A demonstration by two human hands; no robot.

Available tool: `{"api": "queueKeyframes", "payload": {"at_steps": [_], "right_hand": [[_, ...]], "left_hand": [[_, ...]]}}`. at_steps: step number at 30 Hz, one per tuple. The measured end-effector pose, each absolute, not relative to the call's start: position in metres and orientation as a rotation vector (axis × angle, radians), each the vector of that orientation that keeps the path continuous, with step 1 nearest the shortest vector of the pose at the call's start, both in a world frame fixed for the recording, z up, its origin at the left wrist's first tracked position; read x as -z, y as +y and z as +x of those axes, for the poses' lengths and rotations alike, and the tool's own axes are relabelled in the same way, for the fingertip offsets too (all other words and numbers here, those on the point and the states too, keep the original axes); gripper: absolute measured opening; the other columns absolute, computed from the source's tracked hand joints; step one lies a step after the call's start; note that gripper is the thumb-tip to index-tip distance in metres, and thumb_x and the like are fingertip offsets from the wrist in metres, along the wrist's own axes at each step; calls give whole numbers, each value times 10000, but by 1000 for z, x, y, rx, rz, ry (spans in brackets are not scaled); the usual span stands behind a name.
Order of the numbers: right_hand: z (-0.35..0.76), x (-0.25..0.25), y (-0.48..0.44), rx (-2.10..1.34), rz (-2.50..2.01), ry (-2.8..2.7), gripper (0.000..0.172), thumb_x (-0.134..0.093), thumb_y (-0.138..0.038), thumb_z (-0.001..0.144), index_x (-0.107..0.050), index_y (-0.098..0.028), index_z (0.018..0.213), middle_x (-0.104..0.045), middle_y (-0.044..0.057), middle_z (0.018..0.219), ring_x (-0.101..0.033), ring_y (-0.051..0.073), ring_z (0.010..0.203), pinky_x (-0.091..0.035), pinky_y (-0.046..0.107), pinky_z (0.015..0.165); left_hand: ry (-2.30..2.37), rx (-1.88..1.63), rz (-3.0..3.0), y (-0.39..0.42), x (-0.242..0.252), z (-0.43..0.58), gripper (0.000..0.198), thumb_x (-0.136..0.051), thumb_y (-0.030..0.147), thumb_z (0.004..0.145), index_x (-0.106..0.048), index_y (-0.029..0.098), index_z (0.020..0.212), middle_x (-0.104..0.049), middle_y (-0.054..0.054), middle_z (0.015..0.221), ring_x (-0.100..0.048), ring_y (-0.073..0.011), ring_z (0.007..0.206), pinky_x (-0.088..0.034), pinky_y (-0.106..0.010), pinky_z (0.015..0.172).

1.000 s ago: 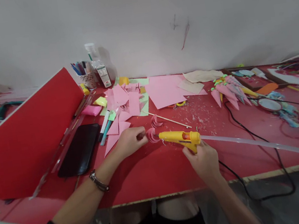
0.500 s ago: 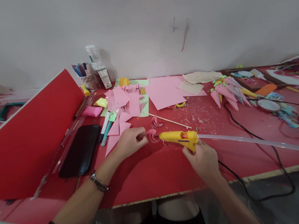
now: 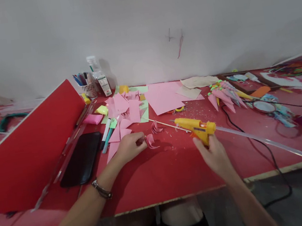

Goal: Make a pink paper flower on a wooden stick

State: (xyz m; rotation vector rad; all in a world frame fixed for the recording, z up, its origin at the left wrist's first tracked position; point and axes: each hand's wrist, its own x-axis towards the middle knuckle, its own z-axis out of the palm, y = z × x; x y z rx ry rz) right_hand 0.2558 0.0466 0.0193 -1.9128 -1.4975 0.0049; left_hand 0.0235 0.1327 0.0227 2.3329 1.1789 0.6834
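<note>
My left hand point(image 3: 129, 147) pinches a small curled pink paper piece point(image 3: 150, 141) against the red table point(image 3: 163, 172). My right hand point(image 3: 214, 153) grips the handle of a yellow hot glue gun point(image 3: 195, 125), whose nozzle points left, a hand's width away from the pink piece. A long clear glue stick point(image 3: 273, 144) juts out of the gun's back toward the right. A second pink curl point(image 3: 156, 127) and a thin wooden skewer point(image 3: 164, 124) lie just beyond the left hand.
A red board point(image 3: 27, 148) leans at the left beside a black phone point(image 3: 82, 158). Pink paper sheets point(image 3: 162, 96), cut triangles point(image 3: 122, 106), markers, a pen cup point(image 3: 87, 86) and a bottle point(image 3: 98, 75) stand behind. Pink cones point(image 3: 224, 95) and black cables point(image 3: 258, 141) lie at the right.
My right hand has pulled the glue gun up and to the right, away from the pink curl. My left hand stays pinching the curl. The camera has tilted down slightly.
</note>
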Motion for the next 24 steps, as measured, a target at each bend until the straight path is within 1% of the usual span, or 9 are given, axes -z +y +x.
{"api": "queueKeyframes", "payload": {"at_steps": [2,5,7,9,12,14,17,21,24], "right_hand": [[278,-22,54,9,-1869,-1526,304,-281,-403,783,-474,-171,821,-582,92,735,-554,214,711,-427,324,620],[314,-21,73,176,-1886,-1531,317,-292,-374,763,-474,-144,883,-564,144,836,-528,257,830,-409,384,721],[336,-17,87,226,-1933,-1543,303,-313,-367,753,-492,-147,859,-558,140,808,-523,262,813,-406,391,715],[351,-14,99,228,-1962,-1534,291,-320,-361,748,-504,-148,823,-554,125,746,-524,256,753,-411,388,678],[364,-10,110,135,-1947,-1567,287,-320,-372,743,-503,-157,798,-538,77,657,-508,213,636,-418,359,610],[366,-10,113,103,-1946,-1586,283,-326,-375,735,-502,-158,778,-531,64,634,-495,195,596,-418,344,586],[366,-11,111,156,-1966,-1626,269,-344,-347,718,-507,-149,802,-554,86,679,-514,215,650,-420,361,626],[363,-11,104,253,-1978,-1686,315,-394,-314,688,-509,-118,907,-586,147,854,-528,268,832,-407,398,737],[361,-12,100,271,-1974,-1702,300,-413,-325,692,-519,-134,896,-594,136,866,-536,265,837,-412,390,740]], "left_hand": [[1203,-656,2342,134,-23,23,207,-388,249,659,-293,179,489,-334,55,458,-317,-80,459,-215,-196,466],[1223,-633,2370,135,-23,22,205,-385,242,658,-279,181,494,-337,53,464,-320,-86,465,-212,-201,468],[1234,-618,2387,136,-23,21,200,-385,235,654,-272,183,497,-338,52,467,-324,-90,469,-210,-205,470],[1259,-608,2395,137,-23,21,194,-384,224,649,-268,185,499,-334,53,465,-325,-92,471,-211,-208,472],[1280,-597,2401,138,-22,20,187,-382,217,645,-268,187,500,-329,54,462,-327,-95,470,-212,-210,471],[1275,-588,2404,139,-21,20,187,-383,223,642,-268,189,500,-335,53,464,-331,-97,471,-212,-211,470],[1274,-586,2402,139,-21,20,195,-383,242,645,-264,190,500,-340,50,468,-333,-99,473,-213,-212,471],[1292,-585,2397,139,-22,20,204,-380,252,648,-253,192,501,-322,50,463,-322,-100,466,-207,-215,471],[1287,-591,2395,139,-21,20,193,-381,241,649,-264,191,503,-327,51,462,-330,-99,466,-214,-213,472]]}}
